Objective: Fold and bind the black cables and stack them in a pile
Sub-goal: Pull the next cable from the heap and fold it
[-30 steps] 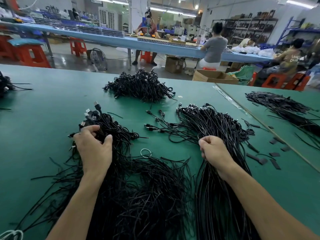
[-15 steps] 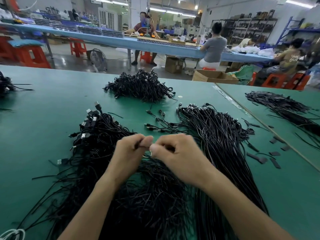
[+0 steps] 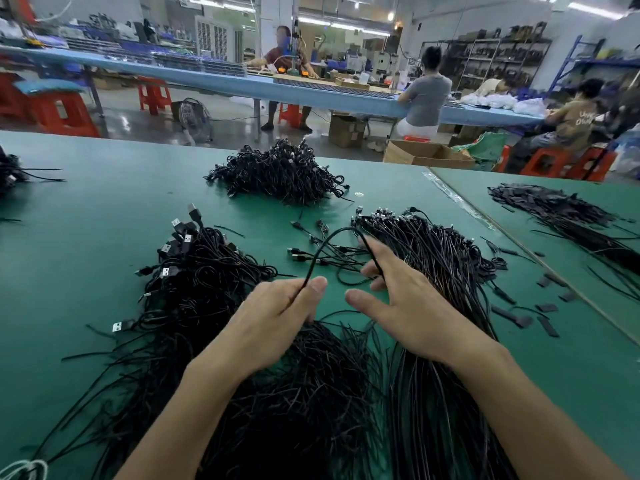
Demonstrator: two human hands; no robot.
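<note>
Hands pinched together half second ago, now apart. Left hand [image 3: 277,317] pinches black cable [image 3: 329,238] between thumb and forefinger. Loop arches to right hand [image 3: 412,306], fingers splayed wide, cable seemingly hooked behind forefinger.

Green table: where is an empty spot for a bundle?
The widest bare green table top lies left of the USB-plug black cable heap, up to the far bundled cable pile. A smaller strip lies right of the long black cable sheaf, dotted with flat black strips. The middle is crowded.
</note>
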